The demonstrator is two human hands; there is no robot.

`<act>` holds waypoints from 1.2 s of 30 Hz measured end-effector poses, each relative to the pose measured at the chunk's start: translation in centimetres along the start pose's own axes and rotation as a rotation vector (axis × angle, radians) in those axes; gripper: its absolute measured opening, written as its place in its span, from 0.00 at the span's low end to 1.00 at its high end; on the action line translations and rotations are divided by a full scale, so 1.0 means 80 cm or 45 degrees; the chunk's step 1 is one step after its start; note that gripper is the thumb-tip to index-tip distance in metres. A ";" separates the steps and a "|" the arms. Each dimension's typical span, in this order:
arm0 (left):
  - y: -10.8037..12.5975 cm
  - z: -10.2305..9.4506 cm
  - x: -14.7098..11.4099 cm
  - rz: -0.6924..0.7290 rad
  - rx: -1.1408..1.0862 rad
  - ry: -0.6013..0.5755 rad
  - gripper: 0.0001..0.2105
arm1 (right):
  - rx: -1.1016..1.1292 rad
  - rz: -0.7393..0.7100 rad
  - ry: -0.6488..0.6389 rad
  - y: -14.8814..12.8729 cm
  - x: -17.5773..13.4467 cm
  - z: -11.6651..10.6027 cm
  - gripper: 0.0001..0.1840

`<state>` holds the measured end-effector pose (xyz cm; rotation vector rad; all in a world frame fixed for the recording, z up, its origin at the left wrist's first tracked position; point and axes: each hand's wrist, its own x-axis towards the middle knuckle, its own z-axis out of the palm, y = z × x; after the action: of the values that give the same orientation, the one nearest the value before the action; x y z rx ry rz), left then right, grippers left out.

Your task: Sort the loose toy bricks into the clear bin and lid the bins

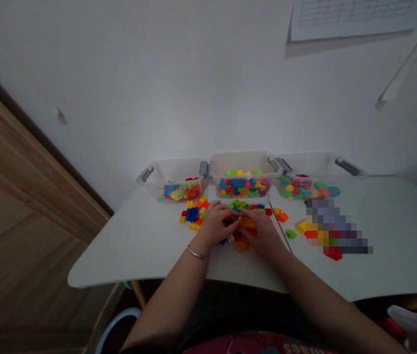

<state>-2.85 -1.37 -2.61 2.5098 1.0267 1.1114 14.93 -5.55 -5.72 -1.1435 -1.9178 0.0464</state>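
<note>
My left hand [217, 222] and my right hand [262, 230] meet over a loose heap of coloured plastic building bricks on the white table. Their fingers are curled and the fingertips close in on a small yellow building brick [239, 218], mostly covered by them. Under the right hand lie orange bricks [242, 245]. Beside the left hand is a dark blue brick cluster [192, 214] among yellow and orange pieces. Green bricks [236, 203] lie just beyond the fingers. The hands hide the middle of the heap.
Along the wall stand a left clear bin [156, 186], a middle clear bin [245, 169] and a right clear bin [326, 169], each holding coloured pieces. A green brick [291, 234] and a red piece [334, 253] lie to the right, near a blurred-out object [335, 226]. The table [120, 255] has a seam.
</note>
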 end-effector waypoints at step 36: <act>-0.061 -0.062 0.021 -0.626 0.115 1.262 0.09 | -0.007 0.068 0.043 0.010 -0.006 -0.012 0.13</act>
<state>-8.12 2.93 -0.42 1.4969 1.7871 2.1741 16.25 -5.81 -5.80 -1.1921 -1.8583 0.0507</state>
